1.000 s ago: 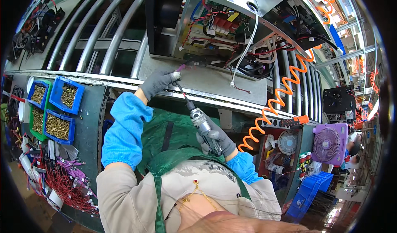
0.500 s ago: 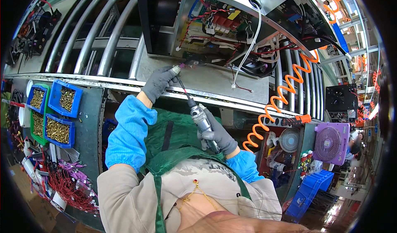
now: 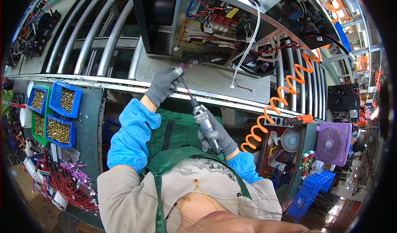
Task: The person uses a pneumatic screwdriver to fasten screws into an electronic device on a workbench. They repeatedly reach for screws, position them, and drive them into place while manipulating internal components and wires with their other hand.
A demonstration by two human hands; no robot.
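My right hand (image 3: 219, 135), in a grey glove, is wrapped round a silver power screwdriver (image 3: 202, 121). Its long thin bit points up and left to the fingertips of my gloved left hand (image 3: 162, 85). Those fingers are pinched together close to the bit's tip; a small purple piece (image 3: 181, 65) shows just past them, and what exactly they grip is too small to make out. Beyond my hands stands an open metal cabinet (image 3: 178, 24) with circuit boards, wires and a black fan inside. A white cable (image 3: 253, 38) hangs out of it over the metal plate (image 3: 198, 80).
Blue bins (image 3: 68, 84) of brass-coloured screws stand at the left, above a heap of red wires (image 3: 76, 191). An orange coiled hose (image 3: 285, 96) hangs at the right, near an orange-handled tool (image 3: 301, 119) and a purple fan (image 3: 332, 144). Conveyor rollers (image 3: 84, 38) run along the back.
The cabinet has shifted slightly left in the view. My left forearm has moved a little to the right, while both hands keep nearly the same hold and place.
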